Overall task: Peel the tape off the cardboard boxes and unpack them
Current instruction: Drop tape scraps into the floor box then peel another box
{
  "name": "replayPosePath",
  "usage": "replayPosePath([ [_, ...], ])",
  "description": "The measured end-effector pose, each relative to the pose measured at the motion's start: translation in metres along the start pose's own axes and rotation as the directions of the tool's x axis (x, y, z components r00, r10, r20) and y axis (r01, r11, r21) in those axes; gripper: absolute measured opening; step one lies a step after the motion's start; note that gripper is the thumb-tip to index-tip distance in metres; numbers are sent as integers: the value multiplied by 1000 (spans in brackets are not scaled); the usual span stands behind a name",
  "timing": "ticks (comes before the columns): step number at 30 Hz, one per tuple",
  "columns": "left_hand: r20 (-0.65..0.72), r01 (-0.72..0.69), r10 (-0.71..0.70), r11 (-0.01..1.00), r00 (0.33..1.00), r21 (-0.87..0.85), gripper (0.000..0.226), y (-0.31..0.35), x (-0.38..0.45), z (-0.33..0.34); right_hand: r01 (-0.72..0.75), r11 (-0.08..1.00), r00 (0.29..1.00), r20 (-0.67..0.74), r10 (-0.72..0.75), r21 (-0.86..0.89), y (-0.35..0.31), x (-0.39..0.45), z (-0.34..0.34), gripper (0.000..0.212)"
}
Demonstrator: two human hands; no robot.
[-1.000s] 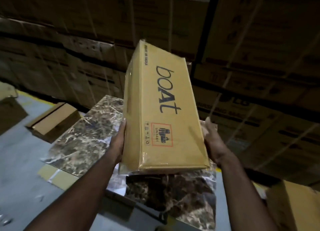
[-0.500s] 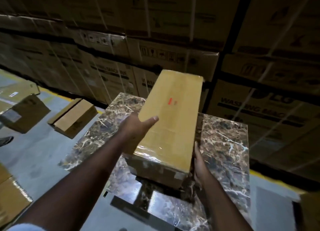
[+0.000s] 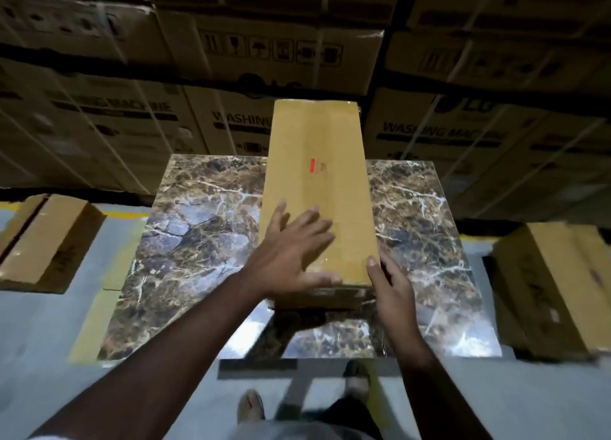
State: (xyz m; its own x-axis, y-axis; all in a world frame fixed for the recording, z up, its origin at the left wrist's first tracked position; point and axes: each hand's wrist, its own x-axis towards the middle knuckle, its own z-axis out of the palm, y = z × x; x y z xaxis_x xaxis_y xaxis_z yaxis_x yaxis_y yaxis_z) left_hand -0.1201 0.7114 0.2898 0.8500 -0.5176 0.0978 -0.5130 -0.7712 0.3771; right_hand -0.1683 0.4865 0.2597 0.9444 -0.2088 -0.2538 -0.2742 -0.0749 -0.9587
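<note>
Cardboard lay under the spread fingers (image 3: 297,219) of the left hand (image 3: 287,254), which pressed flat and straight on the near end of the long box (image 3: 317,175), gripping nothing. The right hand (image 3: 390,284) cupped the box's corner at about five o'clock, thumb up against the side, fingers loosely bent; how firmly it held could not be told. The box lay lengthwise along the middle of the marble table (image 3: 205,234), its far end at twelve o'clock past the table's edge. A careless tug at the glossy tape could likely slide it further on that slick top. Other cartons (image 3: 49,238) sat on the floor at nine and three o'clock.
</note>
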Motion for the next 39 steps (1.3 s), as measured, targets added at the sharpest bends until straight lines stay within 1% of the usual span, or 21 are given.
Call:
replayPosePath([
  [1, 70, -102, 98, 994, 993, 48, 95, 0, -1, 4, 4, 1000, 1000, 6, -4, -1, 4, -16, -2, 40],
  [2, 142, -168, 153, 981, 978, 94, 99, 0, -1, 9, 6, 1000, 1000, 7, -6, -8, 11, -28, -4, 40],
  [3, 189, -211, 182, 966, 965, 149, 99, -1, 1, 16, 8, 1000, 1000, -3, -8, -21, 19, -38, -6, 41],
  [5, 200, -249, 202, 937, 959, 246, 93, 1, 5, 24, 29, 999, 999, -42, -31, -46, 31, -49, -10, 45],
  [7, 183, -238, 196, 941, 963, 242, 87, 8, 10, 28, 31, 999, 996, -85, -34, -34, 35, -47, -15, 41],
  [10, 185, -236, 203, 955, 962, 180, 87, 26, 19, 33, -35, 994, 996, -80, 43, 101, 29, -34, -24, 20],
  [14, 222, -247, 212, 959, 952, 142, 87, 44, 36, 37, -18, 997, 999, -34, 21, 69, 28, -15, -36, 20],
  [16, 221, -220, 189, 967, 957, 128, 84, 50, 44, 38, 55, 998, 998, 11, -55, 4, 29, -10, -47, 23],
  [18, 203, -193, 161, 970, 966, 149, 83, 56, 49, 41, 127, 990, 990, 65, -123, -60, 34, -4, -56, 23],
  [21, 188, -178, 137, 958, 973, 225, 84, 60, 49, 45, 227, 971, 968, 122, -217, -74, 43, 7, -63, 22],
  [25, 172, -153, 114, 960, 978, 233, 83, 61, 47, 46, 446, 882, 890, 178, -420, -149, 50, 18, -68, 23],
  [29, 162, -143, 104, 958, 981, 249, 82, 65, 48, 47, 578, 780, 814, 223, -536, -238, 48, 25, -72, 19],
  [31, 160, -141, 101, 954, 982, 263, 83, 66, 48, 48, 613, 736, 789, 254, -559, -286, 46, 28, -75, 16],
  [34, 165, -138, 94, 951, 982, 277, 83, 67, 48, 49, 622, 710, 783, 274, -558, -331, 41, 29, -77, 9],
  [37, 159, -136, 95, 952, 983, 275, 83, 67, 48, 49, 608, 714, 794, 290, -534, -348, 37, 28, -75, 2],
  [39, 153, -141, 102, 952, 983, 272, 83, 67, 47, 49, 587, 739, 808, 290, -513, -330, 35, 29, -74, 3],
])
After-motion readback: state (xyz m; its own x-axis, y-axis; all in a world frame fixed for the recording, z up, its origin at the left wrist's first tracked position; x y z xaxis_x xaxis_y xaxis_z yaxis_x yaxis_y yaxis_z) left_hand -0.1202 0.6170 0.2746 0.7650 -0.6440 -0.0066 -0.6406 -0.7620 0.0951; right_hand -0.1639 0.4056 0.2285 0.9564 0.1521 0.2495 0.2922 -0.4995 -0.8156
